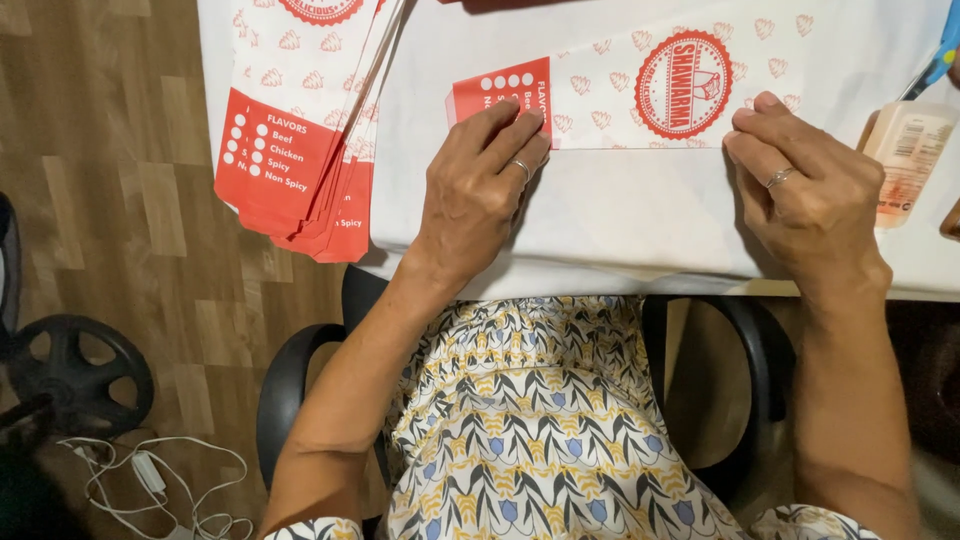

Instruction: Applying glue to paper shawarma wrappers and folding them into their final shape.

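On the white table [620,225], a red-and-white printed paper sleeve [640,95] lies flat, long axis left to right, near the middle. Left hand [480,185] flat, fingers extended, pressing down on the sleeve's red end. Right hand [805,185] fingers loosely curled, tips on the sleeve's lower right edge, gripping nothing. Stack of matching sleeves [300,130] at the table's left edge, overhanging. Small beige bottle [905,150] just right of the right hand; blue-handled scissors [940,55] above it.
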